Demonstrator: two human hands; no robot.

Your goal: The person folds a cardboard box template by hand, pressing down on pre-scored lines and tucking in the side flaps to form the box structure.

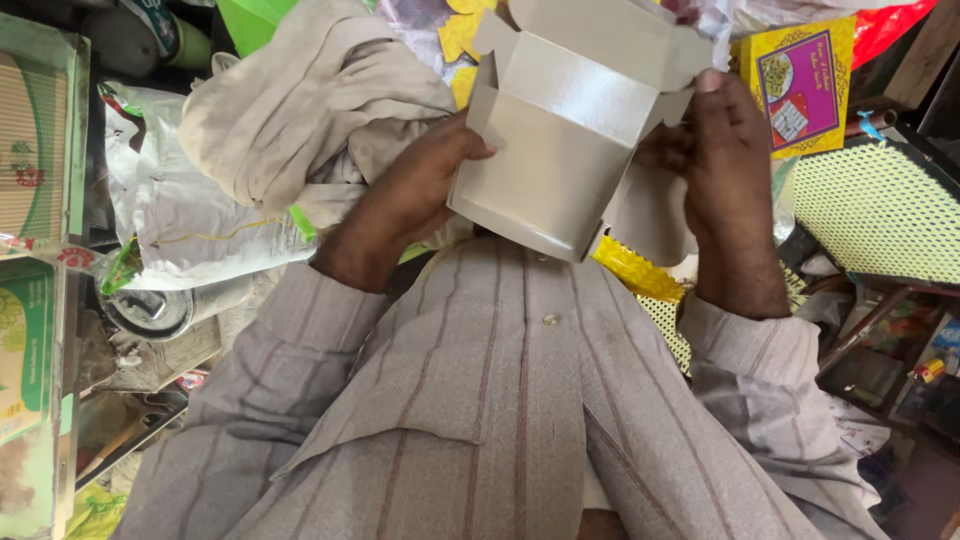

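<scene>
Grey cardboard box [560, 130], partly folded, flaps open at the top: held in front of the chest, above a striped shirt [500, 400]. Left hand [415, 195]: grip closed on the box's left wall. Right hand [725, 170]: grip closed on a right-side flap. Beige cloth [300, 100] is bundled just beside the left hand; yellow mesh panel [880, 205] is seen at right.

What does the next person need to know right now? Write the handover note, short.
Left hand: grips the left side of the grey cardboard box, thumb on its front.
Right hand: holds the right side, fingers at a side flap.
Box: held up in front of the chest, above the striped shirt.
Done: body folded into shape.
Left: top flaps open, not yet tucked.
Nearby: beige cloth at left, flat yellow-and-pink box at right.
</scene>
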